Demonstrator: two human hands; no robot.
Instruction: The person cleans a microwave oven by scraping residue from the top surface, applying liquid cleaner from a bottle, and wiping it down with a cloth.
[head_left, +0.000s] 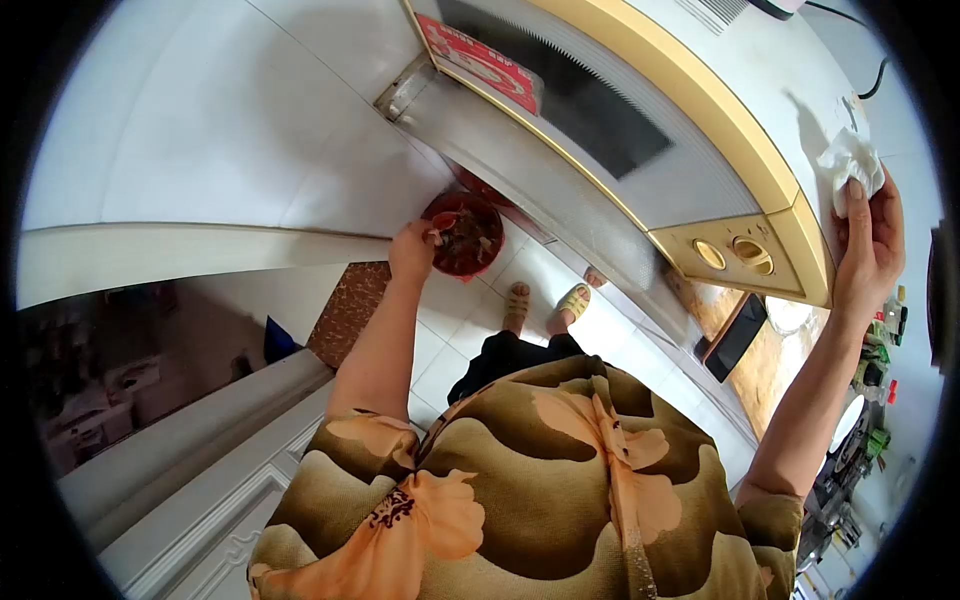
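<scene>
By the white wall (200, 120), the left hand's (410, 253) grip near the red bin (466, 272) can't be told. At the microwave (600, 130), the right hand (872, 240) pinches tissue (850, 160) so it can't drop.

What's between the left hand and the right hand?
In the head view, going from left hand to right hand: the red bin, floor tiles, a metal ledge, then the microwave front with its two knobs.

Left hand (412, 250): lowered, fingers curled, tips hard to make out
Left arm (388, 335): extended forward, nearly straight
Right hand (870, 245): thumb and bent fingers pinched together
Right arm (815, 400): stretched forward, out to the side
</scene>
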